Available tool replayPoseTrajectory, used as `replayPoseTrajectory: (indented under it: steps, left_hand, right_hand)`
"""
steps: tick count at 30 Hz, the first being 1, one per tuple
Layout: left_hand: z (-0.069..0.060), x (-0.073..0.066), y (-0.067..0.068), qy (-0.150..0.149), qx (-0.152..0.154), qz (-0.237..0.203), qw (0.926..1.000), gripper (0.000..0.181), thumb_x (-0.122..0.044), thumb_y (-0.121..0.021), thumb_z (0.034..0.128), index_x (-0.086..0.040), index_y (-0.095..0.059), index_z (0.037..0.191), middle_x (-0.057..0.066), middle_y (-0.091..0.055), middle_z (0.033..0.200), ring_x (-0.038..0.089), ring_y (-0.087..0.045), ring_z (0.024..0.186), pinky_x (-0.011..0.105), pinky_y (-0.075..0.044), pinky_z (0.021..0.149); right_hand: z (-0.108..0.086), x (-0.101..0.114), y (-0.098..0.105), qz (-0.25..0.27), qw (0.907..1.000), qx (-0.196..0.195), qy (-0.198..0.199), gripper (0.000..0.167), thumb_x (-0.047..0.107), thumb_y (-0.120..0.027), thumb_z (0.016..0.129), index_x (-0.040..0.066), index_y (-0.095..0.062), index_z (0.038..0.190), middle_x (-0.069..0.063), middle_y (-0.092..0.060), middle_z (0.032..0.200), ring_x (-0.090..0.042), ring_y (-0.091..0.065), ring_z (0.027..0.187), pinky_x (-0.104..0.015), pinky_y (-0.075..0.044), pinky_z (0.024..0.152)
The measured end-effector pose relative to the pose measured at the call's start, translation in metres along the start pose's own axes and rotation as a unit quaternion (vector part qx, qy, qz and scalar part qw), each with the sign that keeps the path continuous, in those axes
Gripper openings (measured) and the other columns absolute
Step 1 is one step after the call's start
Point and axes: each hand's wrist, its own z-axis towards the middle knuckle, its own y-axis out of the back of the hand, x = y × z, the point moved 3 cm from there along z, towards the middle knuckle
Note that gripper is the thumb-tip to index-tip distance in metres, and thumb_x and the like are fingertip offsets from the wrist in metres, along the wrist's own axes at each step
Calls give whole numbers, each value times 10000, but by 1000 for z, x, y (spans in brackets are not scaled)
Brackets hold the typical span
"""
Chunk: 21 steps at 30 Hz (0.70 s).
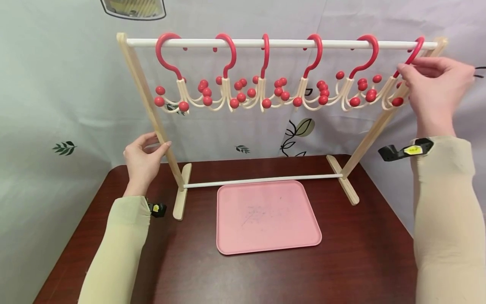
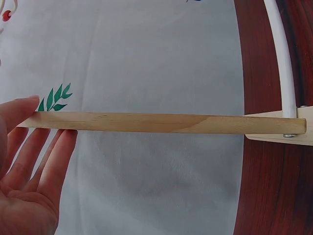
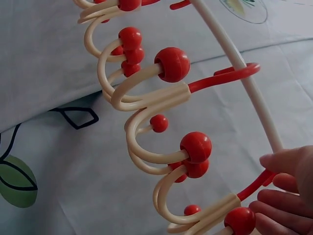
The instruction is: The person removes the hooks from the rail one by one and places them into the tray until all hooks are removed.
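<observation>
A wooden rack with a white top rod (image 1: 247,43) carries several red hooks with cream prongs and red balls. At its right end, my right hand (image 1: 436,84) pinches the stem of the last red hook (image 1: 417,47); the right wrist view shows thumb and fingers (image 3: 288,191) around that hook (image 3: 252,187) beside the white rod (image 3: 244,81). My left hand (image 1: 142,160) holds the rack's left wooden post (image 1: 142,86) partway up. In the left wrist view the thumb and fingers of this hand (image 2: 32,166) lie on opposite sides of the post (image 2: 146,122).
A pink tray (image 1: 265,215) lies on the dark red table (image 1: 247,278), between the rack's wooden feet, just in front of the white lower rod (image 1: 322,177). Behind the rack hangs a pale cloth (image 1: 87,105) with leaf prints.
</observation>
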Motion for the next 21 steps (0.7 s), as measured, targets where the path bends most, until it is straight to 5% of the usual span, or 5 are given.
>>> replayPoseTrajectory:
  steps: [8,21]
  left_hand:
    - [-1,-1,0,-9,-7,12,10000,424,-318,-827,877,-121,-738,1242,92,-739,1113,55,-710,877,133,-537,694]
    - [-3,-4,3,41,40,7,10000,427,-305,-832,873,-124,-736,1247,96,-737,1116,24,-697,854,134,-538,697]
  right_hand:
    - [2,3,-1,266,9996,-121,-22,155,168,-786,902,175,-790,1057,101,-678,907,-5,-638,771,-96,-505,762]
    - [-8,11,-4,526,9978,-64,400,250,198,-804,897,130,-753,1131,51,-674,1047,-15,-632,884,-184,-469,973]
